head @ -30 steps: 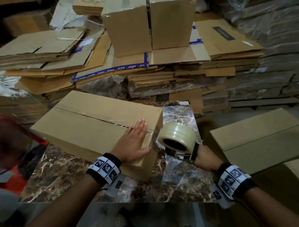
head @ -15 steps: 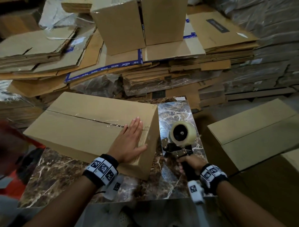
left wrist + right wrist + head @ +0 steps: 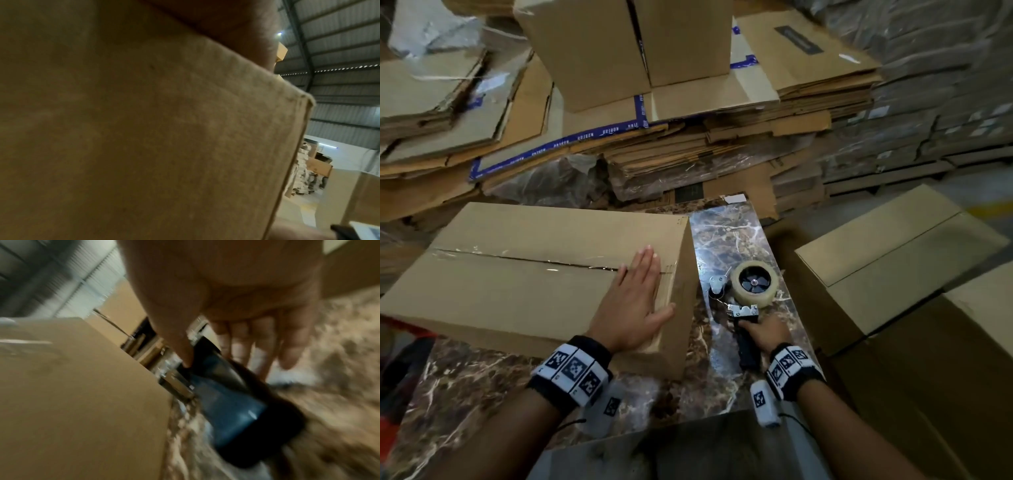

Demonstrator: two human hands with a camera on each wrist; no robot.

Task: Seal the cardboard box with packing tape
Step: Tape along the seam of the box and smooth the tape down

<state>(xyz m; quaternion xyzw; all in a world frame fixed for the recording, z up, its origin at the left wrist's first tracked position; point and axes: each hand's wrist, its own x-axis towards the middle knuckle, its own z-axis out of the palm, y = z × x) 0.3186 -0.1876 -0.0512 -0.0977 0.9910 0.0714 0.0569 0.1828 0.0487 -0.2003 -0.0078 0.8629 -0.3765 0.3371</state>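
Observation:
A brown cardboard box [image 3: 517,281] lies on the marble table [image 3: 726,240], with clear tape [image 3: 524,257] running along its top seam. My left hand [image 3: 635,298] presses flat on the box top at its right end, fingers straight; the left wrist view shows only the box wall [image 3: 144,129] and a bit of that hand [image 3: 236,24]. The tape dispenser [image 3: 751,287] lies on its side on the table just right of the box. My right hand [image 3: 762,330] rests over its dark handle [image 3: 226,410], thumb touching it and fingers [image 3: 261,356] nearly straight.
Closed cardboard boxes [image 3: 893,260] stand close at the right of the table. Stacks of flattened cardboard [image 3: 619,144] and two upright boxes [image 3: 626,44] fill the back. Something red [image 3: 393,342] sits low at the left.
My right hand brought the tape dispenser down from the box's right end and laid it on the table, loosening its hold. The left hand stayed flat on the box.

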